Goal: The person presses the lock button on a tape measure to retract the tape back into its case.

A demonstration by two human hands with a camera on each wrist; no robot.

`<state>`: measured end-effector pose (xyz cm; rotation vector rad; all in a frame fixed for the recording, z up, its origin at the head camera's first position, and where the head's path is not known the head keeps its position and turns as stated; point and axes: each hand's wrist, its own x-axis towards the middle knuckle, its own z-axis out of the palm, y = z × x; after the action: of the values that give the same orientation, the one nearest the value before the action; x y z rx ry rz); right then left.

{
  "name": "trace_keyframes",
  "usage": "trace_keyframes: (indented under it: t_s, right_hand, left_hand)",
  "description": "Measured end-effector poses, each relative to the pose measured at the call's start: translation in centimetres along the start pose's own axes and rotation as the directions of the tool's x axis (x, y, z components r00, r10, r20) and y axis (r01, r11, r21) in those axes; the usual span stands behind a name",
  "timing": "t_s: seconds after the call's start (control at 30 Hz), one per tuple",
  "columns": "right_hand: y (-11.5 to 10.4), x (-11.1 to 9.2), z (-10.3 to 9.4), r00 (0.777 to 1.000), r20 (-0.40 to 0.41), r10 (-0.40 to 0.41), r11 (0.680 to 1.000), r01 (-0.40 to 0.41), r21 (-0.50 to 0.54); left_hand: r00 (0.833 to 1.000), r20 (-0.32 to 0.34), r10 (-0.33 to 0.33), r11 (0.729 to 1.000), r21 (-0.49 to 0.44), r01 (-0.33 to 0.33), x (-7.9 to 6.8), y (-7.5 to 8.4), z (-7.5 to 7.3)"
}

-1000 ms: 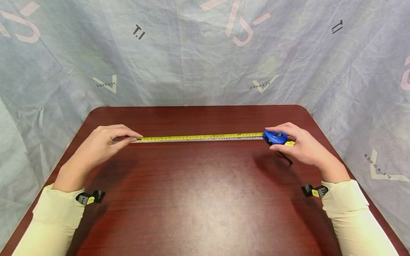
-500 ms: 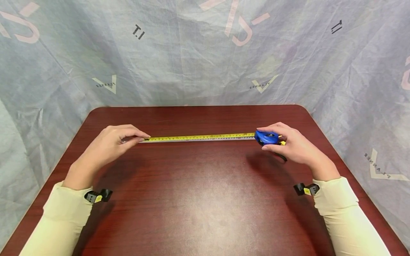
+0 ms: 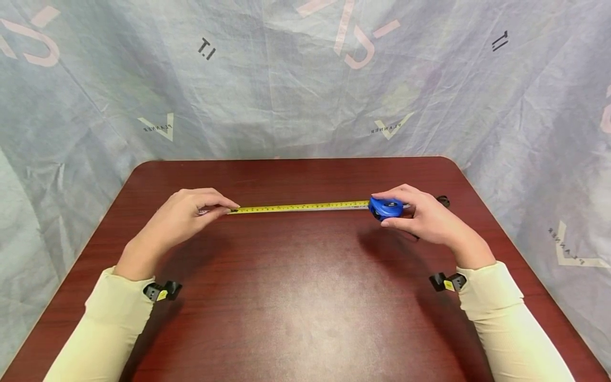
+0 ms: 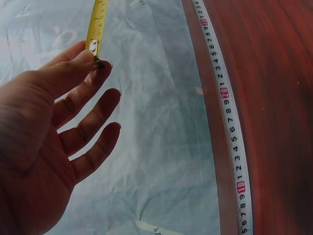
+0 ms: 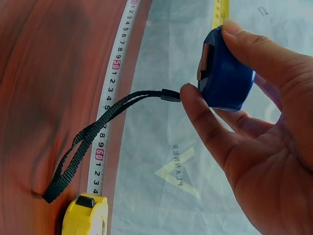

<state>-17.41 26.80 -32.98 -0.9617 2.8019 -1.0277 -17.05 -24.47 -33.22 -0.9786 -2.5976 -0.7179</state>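
My left hand [image 3: 188,215] pinches the metal end of a yellow tape blade [image 3: 300,207] between thumb and forefinger; its other fingers are loosely bent in the left wrist view. At the blade's other end, my right hand [image 3: 425,215] grips a blue tape measure [image 3: 385,208] between thumb and fingers. A black wrist strap [image 5: 80,137] hangs in a loop from the blue case. The yellow blade runs straight between both hands, raised over the table. Beyond it, a white tape blade [image 4: 230,117] with printed numbers lies along the table, running from a yellow tape measure [image 5: 85,215].
The dark red wooden table [image 3: 296,297] has rounded far corners. A grey printed cloth [image 3: 305,79] hangs right behind its far edge. A black strap loop [image 3: 444,201] lies on the table just past my right hand.
My left hand has moved right and my right hand left, bringing them closer together. The yellow blade between them has become shorter. The black strap loop past my right hand has come into view.
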Motion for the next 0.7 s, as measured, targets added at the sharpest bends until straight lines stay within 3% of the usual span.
trace_keyframes:
  t_s: [0.3, 0.7]
  right_hand:
    - [-0.2, 0.2, 1.0, 1.000, 0.005, -0.015, 0.999, 0.015, -0.044]
    - [-0.5, 0.5, 2.3, 0.999, 0.008, -0.046, 0.998, 0.046, 0.048]
  left_hand:
    - [0.998, -0.002, 0.059, 0.998, -0.002, -0.059, 0.5, 0.5, 1.9]
    - [0.998, 0.015, 0.063, 0.998, -0.006, -0.063, 1.3, 1.7, 3.0]
